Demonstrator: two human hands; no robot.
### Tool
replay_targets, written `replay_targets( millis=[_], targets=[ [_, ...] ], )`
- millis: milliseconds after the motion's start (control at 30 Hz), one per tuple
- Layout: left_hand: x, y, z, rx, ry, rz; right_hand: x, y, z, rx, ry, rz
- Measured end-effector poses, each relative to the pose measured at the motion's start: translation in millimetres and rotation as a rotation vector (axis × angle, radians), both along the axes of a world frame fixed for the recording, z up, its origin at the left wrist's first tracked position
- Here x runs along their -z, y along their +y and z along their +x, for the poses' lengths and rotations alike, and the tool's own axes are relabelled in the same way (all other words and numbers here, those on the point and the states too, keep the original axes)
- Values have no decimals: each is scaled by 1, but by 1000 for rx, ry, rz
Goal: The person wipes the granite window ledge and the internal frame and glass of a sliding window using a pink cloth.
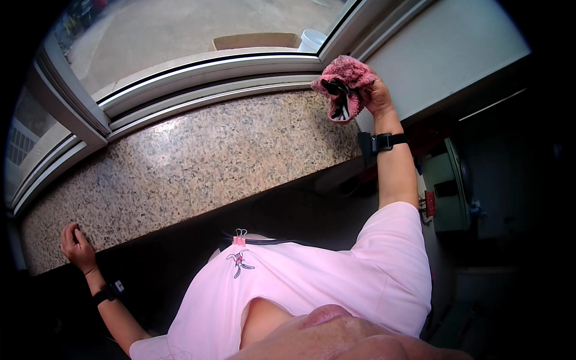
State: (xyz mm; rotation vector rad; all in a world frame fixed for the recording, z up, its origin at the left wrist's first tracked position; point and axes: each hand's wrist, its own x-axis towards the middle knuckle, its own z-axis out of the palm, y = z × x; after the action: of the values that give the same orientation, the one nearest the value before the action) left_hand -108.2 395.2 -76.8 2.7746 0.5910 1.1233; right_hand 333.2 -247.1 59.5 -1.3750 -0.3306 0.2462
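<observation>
A bunched pink textured cloth [348, 74] with dark and white parts in its folds is gripped by my right hand [379, 96]. The cloth is at the right end of a speckled granite windowsill [216, 148], near the corner where the window frame [216, 85] meets the side wall. At the far left end of the sill, my left hand [78, 247] rests near the front edge with its fingers slightly curled and apart, holding nothing. The fingers of my right hand are partly hidden behind the cloth.
A pale wall panel [445, 58] borders the sill on the right. Beyond the glass are a cardboard box [256, 41] and a white bucket [312, 40]. A greenish container [443, 189] stands at the right, below the sill. A window upright [72, 90] crosses at left.
</observation>
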Motion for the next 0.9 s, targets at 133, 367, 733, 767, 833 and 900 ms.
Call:
replay_targets(
  millis=[133, 367, 733, 767, 833, 900],
  targets=[
    [2, 1, 5, 7, 6, 7, 20, -4, 10, 377, -731, -1215],
    [6, 3, -1, -17, 7, -22, 57, 39, -3, 275, -393, -1444],
    [8, 4, 0, -14, 5, -72, 62, 60, 27, 315, -504, -1570],
    [9, 6, 0, -14, 11, -69, 64, 59, 28, 291, -539, -1547],
    [9, 7, -2, -19, 28, -60, 63, 67, 15, 248, -651, -1461],
    [9, 8, -1, -11, 31, -59, 66, 79, 6, 213, -768, -1415]
  ],
)
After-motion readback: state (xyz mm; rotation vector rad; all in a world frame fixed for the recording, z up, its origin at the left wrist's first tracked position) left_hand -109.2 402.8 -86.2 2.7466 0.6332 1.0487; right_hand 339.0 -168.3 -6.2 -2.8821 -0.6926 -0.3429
